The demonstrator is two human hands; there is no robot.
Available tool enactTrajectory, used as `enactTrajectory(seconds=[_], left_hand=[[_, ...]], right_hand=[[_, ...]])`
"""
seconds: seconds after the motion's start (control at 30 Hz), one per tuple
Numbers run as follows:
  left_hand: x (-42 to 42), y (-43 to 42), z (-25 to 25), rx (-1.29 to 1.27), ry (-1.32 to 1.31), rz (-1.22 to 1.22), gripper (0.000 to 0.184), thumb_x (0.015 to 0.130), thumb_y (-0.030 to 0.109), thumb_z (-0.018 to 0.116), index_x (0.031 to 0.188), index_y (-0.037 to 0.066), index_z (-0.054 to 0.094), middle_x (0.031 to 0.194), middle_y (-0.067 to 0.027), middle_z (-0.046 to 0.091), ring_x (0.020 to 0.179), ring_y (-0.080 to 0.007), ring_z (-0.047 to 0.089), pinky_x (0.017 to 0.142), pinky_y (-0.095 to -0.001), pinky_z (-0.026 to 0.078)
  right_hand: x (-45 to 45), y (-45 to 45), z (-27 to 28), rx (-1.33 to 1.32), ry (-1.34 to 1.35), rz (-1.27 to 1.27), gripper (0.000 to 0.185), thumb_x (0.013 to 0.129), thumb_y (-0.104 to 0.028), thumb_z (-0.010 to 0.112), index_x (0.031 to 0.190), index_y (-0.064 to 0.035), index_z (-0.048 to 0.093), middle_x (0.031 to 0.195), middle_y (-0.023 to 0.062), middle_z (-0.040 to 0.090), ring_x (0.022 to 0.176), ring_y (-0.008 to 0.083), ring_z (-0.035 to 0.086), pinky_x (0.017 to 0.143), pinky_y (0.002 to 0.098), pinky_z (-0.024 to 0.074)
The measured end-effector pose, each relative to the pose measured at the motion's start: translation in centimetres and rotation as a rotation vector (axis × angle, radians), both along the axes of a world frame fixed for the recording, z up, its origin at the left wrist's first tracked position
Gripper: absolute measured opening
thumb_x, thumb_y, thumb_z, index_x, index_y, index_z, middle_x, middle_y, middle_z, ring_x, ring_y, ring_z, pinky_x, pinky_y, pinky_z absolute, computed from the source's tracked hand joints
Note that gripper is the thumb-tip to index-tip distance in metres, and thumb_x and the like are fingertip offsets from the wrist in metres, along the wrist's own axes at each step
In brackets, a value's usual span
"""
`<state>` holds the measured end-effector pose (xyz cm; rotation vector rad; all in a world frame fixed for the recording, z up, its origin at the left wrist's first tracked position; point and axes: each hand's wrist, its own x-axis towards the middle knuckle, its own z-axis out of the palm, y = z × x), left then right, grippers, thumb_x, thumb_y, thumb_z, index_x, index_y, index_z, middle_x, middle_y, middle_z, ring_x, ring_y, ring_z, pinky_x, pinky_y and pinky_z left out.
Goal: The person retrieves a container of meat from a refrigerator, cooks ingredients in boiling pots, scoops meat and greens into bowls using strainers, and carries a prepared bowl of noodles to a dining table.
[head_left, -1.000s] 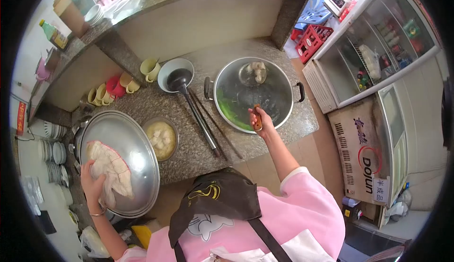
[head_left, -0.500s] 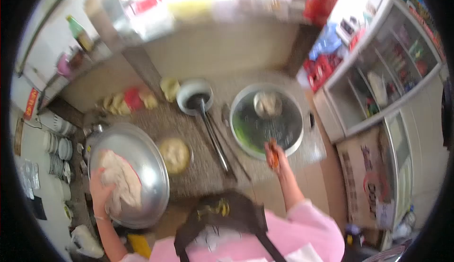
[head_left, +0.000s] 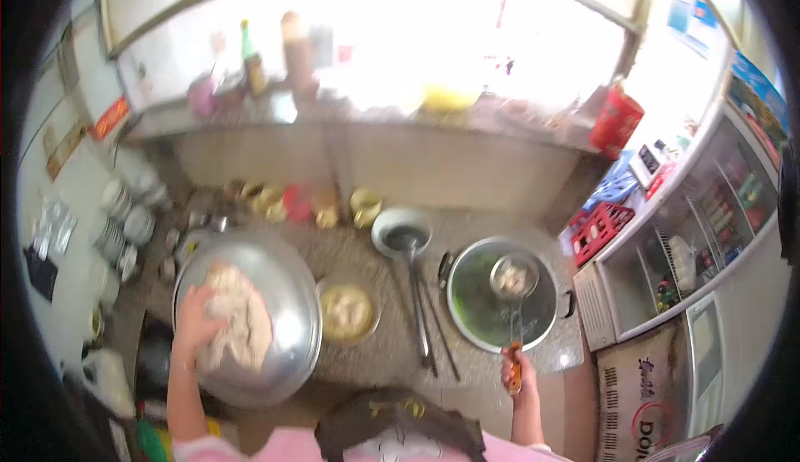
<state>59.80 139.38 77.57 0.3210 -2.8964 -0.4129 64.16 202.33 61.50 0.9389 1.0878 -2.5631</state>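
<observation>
At the far left, stacked dishes (head_left: 125,224) stand beside the table (head_left: 367,366). Next, the left hand (head_left: 200,324) lies on a pale cloth (head_left: 242,320) spread over a large domed lid (head_left: 293,320); whether its fingers pinch the fabric or merely press it, I cannot tell. Cups (head_left: 297,204) are lined up behind the lid. Just right of it is a metal bowl (head_left: 377,310) of pale pieces in liquid. Further along, a ladle (head_left: 417,304) rests head down in a white bowl (head_left: 377,230), its handle pointing back towards the person, with dark sticks (head_left: 442,333) alongside. The pot (head_left: 557,291) follows, holding dark liquid, greenish at its left side. The right hand (head_left: 507,368), at the pot's near edge, has its fingers closed round the orange handle of the strainer (head_left: 516,322). From those fingers the strainer extends almost straight forward, long axis away from the person, its basket inside the pot's outline and carrying pale food (head_left: 513,279); basket depth cannot be confirmed. The right hand is clearly the nearer to the pot; the left is well apart. At far right stands a glass-fronted fridge (head_left: 700,237).
</observation>
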Motion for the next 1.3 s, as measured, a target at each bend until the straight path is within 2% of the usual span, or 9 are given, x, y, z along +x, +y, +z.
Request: enactTrajectory(seconds=[0.2,0.4,0.7,0.93,1.0,1.07,1.1,1.23,1.3], left_hand=[[2.8,-4.6,0.4,0.069,-0.053,0.006,0.055,0.057,0.016,0.069,0.11,0.007,0.056,0.101,-0.0165,0.055,0.1,-0.0352,0.053,0.086,-0.04,0.044],[7.0,-8.5,0.0,0.054,0.009,0.078,0.049,0.058,0.016,0.066,0.105,0.007,0.057,0.095,-0.0152,0.054,0.094,-0.0348,0.054,0.082,-0.0395,0.044],[12.5,-12.8,-1.3,0.073,0.023,0.16,0.046,0.058,0.016,0.067,0.103,0.006,0.057,0.093,-0.0137,0.054,0.09,-0.0324,0.055,0.079,-0.0371,0.045],[15.0,-13.5,-1.3,0.054,0.024,0.184,0.047,0.057,0.016,0.068,0.102,0.006,0.058,0.092,-0.0143,0.055,0.087,-0.0322,0.056,0.077,-0.0366,0.046],[15.4,-13.6,-1.0,0.129,0.033,0.155,0.046,0.058,0.017,0.067,0.101,0.006,0.057,0.091,-0.0145,0.054,0.087,-0.0325,0.056,0.077,-0.0368,0.046],[15.9,-14.0,-1.1,0.11,0.014,0.168,0.046,0.058,0.017,0.067,0.101,0.006,0.057,0.091,-0.0145,0.054,0.087,-0.0328,0.056,0.077,-0.0371,0.046],[15.9,-14.2,-1.2,0.092,-0.002,0.167,0.046,0.058,0.018,0.067,0.102,0.006,0.057,0.091,-0.0146,0.055,0.087,-0.033,0.056,0.077,-0.0374,0.046],[15.3,-14.2,-1.0,0.071,-0.048,0.128,0.046,0.058,0.017,0.066,0.103,0.006,0.057,0.093,-0.0154,0.055,0.089,-0.0336,0.056,0.078,-0.0376,0.046],[14.8,-13.7,-1.2,0.054,-0.029,0.131,0.048,0.059,0.017,0.066,0.104,0.005,0.057,0.095,-0.0163,0.055,0.091,-0.0343,0.056,0.079,-0.0382,0.045]], right_hand=[[0.8,-3.4,1.6,-0.136,0.029,-0.105,0.031,0.092,-0.025,0.046,0.112,-0.0003,0.051,0.063,-0.0018,0.042,0.044,0.0057,0.036,0.037,0.0197,0.0325],[1.4,-6.9,1.5,0.08,-0.022,0.013,0.033,0.093,-0.026,0.044,0.114,-0.0021,0.05,0.064,-0.0015,0.041,0.044,0.0066,0.036,0.038,0.0219,0.0322],[-0.5,-20.3,5.1,0.184,0.103,0.713,0.038,0.092,-0.024,0.042,0.123,-0.0016,0.044,0.065,0.0006,0.04,0.043,0.0092,0.037,0.041,0.024,0.0351],[-1.8,-30.8,0.7,0.336,0.175,1.011,0.035,0.09,-0.019,0.046,0.12,-0.0013,0.046,0.063,0.0006,0.042,0.044,0.008,0.041,0.041,0.022,0.0336],[-1.9,-32.8,-0.8,0.475,0.239,1.116,0.038,0.089,-0.017,0.049,0.123,-0.0009,0.044,0.06,0.0026,0.045,0.045,0.0122,0.046,0.043,0.0269,0.0387],[-1.2,-34.3,-2.2,1.058,0.647,1.077,0.042,0.087,-0.018,0.051,0.122,0.0033,0.042,0.06,0.009,0.052,0.048,0.0167,0.054,0.046,0.0314,0.0435],[-1.1,-34.7,-2.7,1.187,0.635,1.096,0.047,0.084,-0.021,0.054,0.121,0.0059,0.041,0.088,0.0308,0.059,0.085,0.0432,0.06,0.076,0.0433,0.0478],[-0.4,-34.7,-3.8,1.307,0.66,1.062,0.047,0.084,-0.018,0.054,0.122,0.0063,0.04,0.09,0.0316,0.058,0.085,0.0444,0.059,0.076,0.0441,0.0474],[0.1,-33.3,-4.5,1.147,0.717,0.87,0.044,0.085,-0.016,0.053,0.122,0.0048,0.041,0.082,0.0239,0.06,0.068,0.0356,0.062,0.062,0.0404,0.049]])
